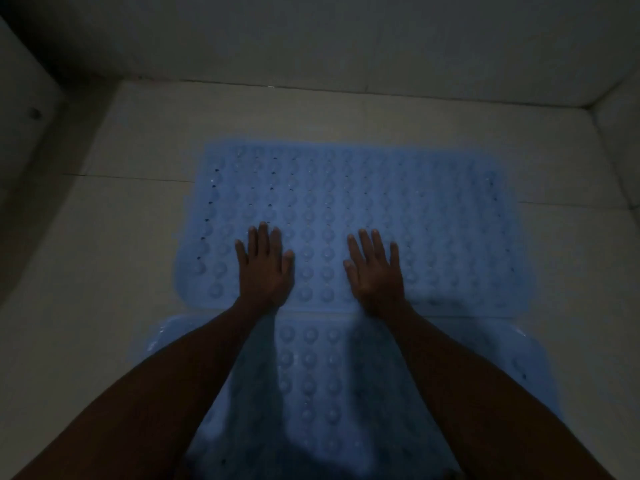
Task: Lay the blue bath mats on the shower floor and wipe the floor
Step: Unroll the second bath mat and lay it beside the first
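Head view | two blue bath mats: far mat (346,188), near mat (311,375) | two hands, left hand (265,268), right hand (375,271), flat, fingers spread, on far mat

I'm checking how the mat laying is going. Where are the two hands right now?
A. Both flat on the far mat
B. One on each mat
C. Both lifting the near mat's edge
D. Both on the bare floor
A: the left hand and right hand lie open, palms down, on the far mat, near its edge that meets the near mat.
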